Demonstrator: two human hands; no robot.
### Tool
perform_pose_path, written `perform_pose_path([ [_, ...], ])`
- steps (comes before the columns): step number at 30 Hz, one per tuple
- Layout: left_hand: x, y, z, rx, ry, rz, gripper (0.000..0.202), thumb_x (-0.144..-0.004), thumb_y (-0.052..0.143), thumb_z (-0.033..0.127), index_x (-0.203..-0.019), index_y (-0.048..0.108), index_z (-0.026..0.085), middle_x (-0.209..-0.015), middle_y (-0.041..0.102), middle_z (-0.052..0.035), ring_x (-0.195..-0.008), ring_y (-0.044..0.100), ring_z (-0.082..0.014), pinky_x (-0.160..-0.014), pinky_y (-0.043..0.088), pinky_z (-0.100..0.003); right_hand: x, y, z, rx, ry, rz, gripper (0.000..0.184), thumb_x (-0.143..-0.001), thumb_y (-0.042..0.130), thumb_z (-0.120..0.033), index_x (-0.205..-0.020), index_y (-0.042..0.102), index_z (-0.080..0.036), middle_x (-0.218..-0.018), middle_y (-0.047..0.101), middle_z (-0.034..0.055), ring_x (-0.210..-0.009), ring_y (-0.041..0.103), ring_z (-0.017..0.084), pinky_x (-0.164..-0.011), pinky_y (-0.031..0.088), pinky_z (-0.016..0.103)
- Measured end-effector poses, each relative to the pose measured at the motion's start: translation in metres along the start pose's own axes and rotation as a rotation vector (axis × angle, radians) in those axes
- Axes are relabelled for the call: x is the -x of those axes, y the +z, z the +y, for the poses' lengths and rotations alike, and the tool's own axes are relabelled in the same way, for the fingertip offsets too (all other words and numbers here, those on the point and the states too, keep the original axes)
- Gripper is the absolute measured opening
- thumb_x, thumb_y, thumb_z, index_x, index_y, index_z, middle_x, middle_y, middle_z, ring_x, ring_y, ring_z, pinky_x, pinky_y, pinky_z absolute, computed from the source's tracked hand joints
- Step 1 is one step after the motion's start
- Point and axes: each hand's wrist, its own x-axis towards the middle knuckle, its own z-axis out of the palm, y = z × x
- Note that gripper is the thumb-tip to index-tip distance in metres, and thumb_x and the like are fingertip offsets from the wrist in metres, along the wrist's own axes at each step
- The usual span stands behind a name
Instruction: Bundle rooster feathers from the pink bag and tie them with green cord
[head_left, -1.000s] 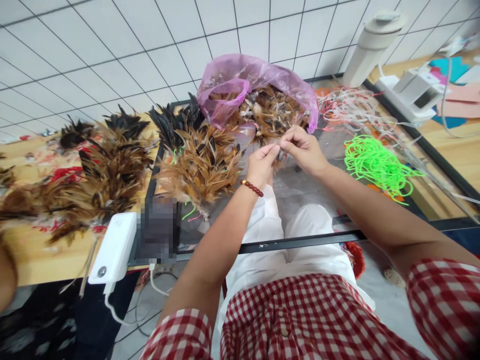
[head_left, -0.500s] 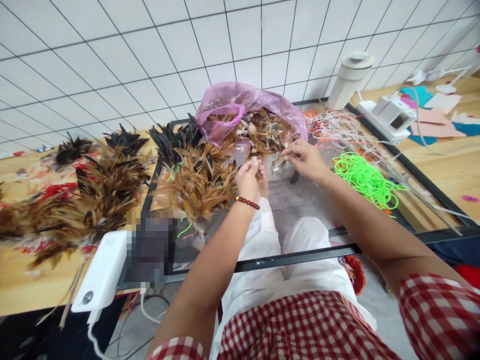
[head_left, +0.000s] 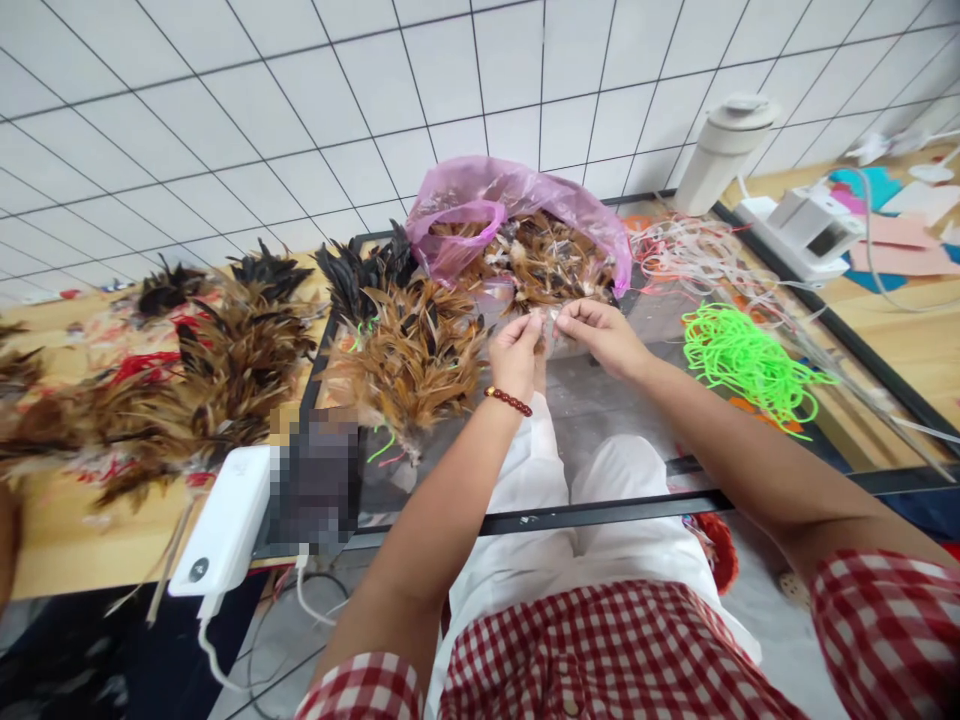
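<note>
My left hand (head_left: 516, 352) and my right hand (head_left: 600, 332) are held close together above a glass-topped table (head_left: 600, 400), fingers pinched on a small bunch of feathers (head_left: 551, 325) between them. Just beyond them lies an open pink plastic bag (head_left: 517, 200) full of loose brown feathers. A pile of tied brown and black feather bundles (head_left: 405, 350) sits to the left of my left hand. My left wrist wears a bracelet of dark red beads.
More feather bundles (head_left: 202, 370) cover the wooden table on the left. A white power bank (head_left: 225, 520) with a cable lies at the near edge. Neon green cord (head_left: 742, 360), pale strips (head_left: 690, 245), a white bottle (head_left: 720, 150) and a white device (head_left: 810, 225) stand to the right.
Half a second ago my hands were apart, the right reaching at the bag's mouth. They have come together again, both pinching the small bunch of feathers.
</note>
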Motion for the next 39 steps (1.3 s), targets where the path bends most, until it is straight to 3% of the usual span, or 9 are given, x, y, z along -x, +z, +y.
perform_pose_path([
  [7,-0.002,-0.004,-0.007,-0.051,0.055,-0.044,0.009,-0.071,0.085,0.015,-0.076,0.079,0.018,-0.082,0.078,0.0005,-0.085,0.070,-0.0106,-0.091,0.052,-0.026,0.001,0.003,0.001,-0.008,0.039,-0.005,0.059,-0.066,0.081,-0.073,-0.070,0.062,-0.018,-0.065,0.060,-0.0009,-0.060,0.050,0.010,-0.059,0.041,0.025],
  [11,-0.002,-0.004,-0.005,-0.041,0.020,-0.099,0.008,-0.072,0.084,0.014,-0.076,0.078,0.017,-0.080,0.076,0.0005,-0.083,0.069,-0.0099,-0.089,0.052,-0.025,0.001,0.002,0.000,-0.036,0.087,-0.050,0.057,-0.066,0.082,-0.071,-0.068,0.062,-0.017,-0.060,0.059,-0.0019,-0.054,0.047,0.009,-0.052,0.037,0.023],
  [15,-0.002,-0.005,0.002,0.001,-0.017,-0.084,0.011,-0.078,0.081,0.018,-0.072,0.071,0.017,-0.075,0.072,0.0013,-0.073,0.065,-0.0071,-0.080,0.052,-0.022,-0.002,-0.004,-0.002,-0.109,0.146,-0.100,0.053,-0.052,0.096,-0.053,-0.081,0.069,-0.017,-0.070,0.068,-0.0002,-0.060,0.057,0.010,-0.055,0.045,0.023],
  [19,-0.006,-0.007,0.007,0.052,-0.023,-0.030,0.016,-0.084,0.077,0.026,-0.076,0.066,0.018,-0.081,0.073,0.0001,-0.073,0.066,-0.0076,-0.081,0.053,-0.024,-0.008,-0.017,0.004,-0.145,0.161,0.046,0.049,-0.048,0.099,-0.035,-0.083,0.072,-0.017,-0.072,0.071,0.0001,-0.063,0.062,0.010,-0.059,0.050,0.023],
  [23,-0.007,-0.008,0.002,0.023,-0.015,-0.037,0.018,-0.084,0.077,0.028,-0.075,0.065,0.017,-0.078,0.073,0.0000,-0.071,0.066,-0.0085,-0.081,0.054,-0.026,-0.010,-0.023,0.011,-0.170,0.152,0.139,0.043,-0.053,0.097,-0.034,-0.086,0.073,-0.018,-0.069,0.071,-0.0004,-0.058,0.062,0.010,-0.055,0.050,0.022],
  [27,-0.005,-0.007,-0.008,-0.137,0.048,-0.072,0.017,-0.081,0.079,0.027,-0.073,0.069,0.015,-0.074,0.073,0.0001,-0.070,0.065,-0.0083,-0.079,0.052,-0.023,-0.006,-0.016,0.006,-0.137,0.089,0.054,0.044,-0.059,0.095,-0.045,-0.088,0.075,-0.018,-0.074,0.074,0.0025,-0.061,0.065,0.012,-0.059,0.054,0.025],
  [30,-0.004,-0.006,-0.009,-0.186,0.069,-0.063,0.017,-0.079,0.080,0.026,-0.072,0.070,0.015,-0.071,0.072,0.0008,-0.068,0.064,-0.0081,-0.076,0.051,-0.022,-0.003,-0.011,0.001,-0.012,-0.069,0.036,0.039,-0.066,0.090,-0.051,-0.083,0.077,-0.020,-0.075,0.074,0.0034,-0.064,0.066,0.014,-0.067,0.057,0.030],
  [33,0.000,-0.004,-0.006,-0.176,0.012,-0.097,0.018,-0.081,0.080,0.027,-0.073,0.068,0.015,-0.066,0.069,0.0012,-0.060,0.062,-0.0079,-0.070,0.051,-0.023,-0.003,-0.011,0.000,0.109,-0.220,0.061,0.036,-0.070,0.087,-0.056,-0.079,0.079,-0.022,-0.077,0.073,0.0037,-0.072,0.068,0.017,-0.074,0.057,0.033],
  [39,0.007,0.001,0.001,-0.184,-0.069,-0.187,0.017,-0.089,0.068,0.017,-0.073,0.066,0.014,-0.058,0.065,0.0021,-0.049,0.056,-0.0060,-0.057,0.046,-0.020,-0.006,-0.014,0.007,0.170,-0.265,0.100,0.038,-0.069,0.086,-0.060,-0.078,0.080,-0.024,-0.083,0.074,0.0056,-0.081,0.068,0.020,-0.081,0.056,0.037],
])
